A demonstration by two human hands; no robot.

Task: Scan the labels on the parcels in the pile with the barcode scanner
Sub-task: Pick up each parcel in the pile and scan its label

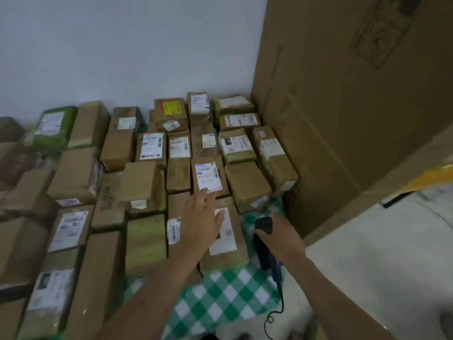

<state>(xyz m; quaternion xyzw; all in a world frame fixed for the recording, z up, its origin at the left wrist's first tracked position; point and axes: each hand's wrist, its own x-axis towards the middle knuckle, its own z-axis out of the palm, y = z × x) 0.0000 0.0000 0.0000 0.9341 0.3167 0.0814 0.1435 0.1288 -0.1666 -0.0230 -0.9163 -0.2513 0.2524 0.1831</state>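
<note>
Parcels (147, 182) are lying packed side by side in rows, filling the view from 9 o'clock through the centre to about 1 o'clock. Most are plain brown cardboard boxes bound in clear tape, and many are showing a white printed label with barcodes on top. One green parcel (52, 126) is sitting at 10 o'clock, and a box with a yellow sticker (171, 107) is sitting at 12 o'clock by the pale wall (122, 45). They are resting on a green and white checked cloth (220, 298), which is showing at 6 o'clock. The left hand (202, 217) is reaching out at the centre with its fingers straight and spread, holding nothing; its fingertips are lying at the lower edge of one white label (208, 176), and its thumb is lying over the label of the nearer box (225, 241). The right hand (279, 234), at 4 o'clock, is gripping a black barcode scanner (266, 251), whose cable (277, 305) is trailing towards 6 o'clock. A tall cardboard box (343, 94) is standing at 2 o'clock.
</note>
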